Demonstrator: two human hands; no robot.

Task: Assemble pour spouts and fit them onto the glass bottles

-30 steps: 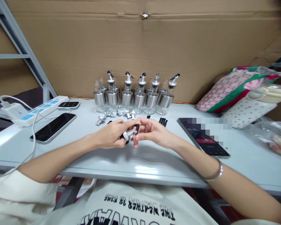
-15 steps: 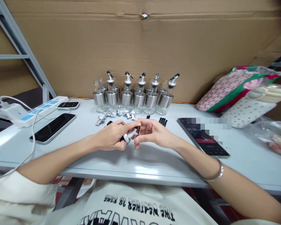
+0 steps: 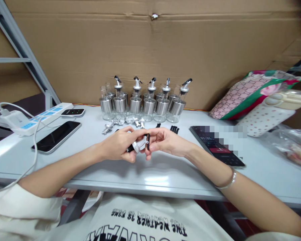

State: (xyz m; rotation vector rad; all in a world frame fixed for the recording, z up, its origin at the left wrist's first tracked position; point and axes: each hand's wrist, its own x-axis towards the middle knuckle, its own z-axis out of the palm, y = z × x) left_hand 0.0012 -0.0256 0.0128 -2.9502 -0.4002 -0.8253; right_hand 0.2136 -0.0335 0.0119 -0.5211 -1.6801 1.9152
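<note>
My left hand (image 3: 119,144) is closed around a silver pourer spout (image 3: 139,146) with a black stopper end, held above the table's middle. A black flip cap (image 3: 148,142) sits at the spout's tip, pinched by the fingertips of my right hand (image 3: 169,143). Whether the cap is fixed to the spout I cannot tell. Just beyond my hands lie loose silver spouts (image 3: 108,127) and small black caps (image 3: 175,129). Behind them stand glass oil bottles with steel sleeves (image 3: 149,106), several of them topped with spouts (image 3: 137,83).
On the left lie a phone (image 3: 57,137), a power strip (image 3: 47,117) with white cables and a small black device (image 3: 73,112). To the right are another phone (image 3: 217,147), a dotted bottle (image 3: 267,115), a patterned bag (image 3: 240,98) and a clear plastic bag (image 3: 291,147). Cardboard (image 3: 150,50) stands behind.
The spout has turned slightly in my left hand, showing more of its silver collar. My right thumb has closed in on the black cap.
</note>
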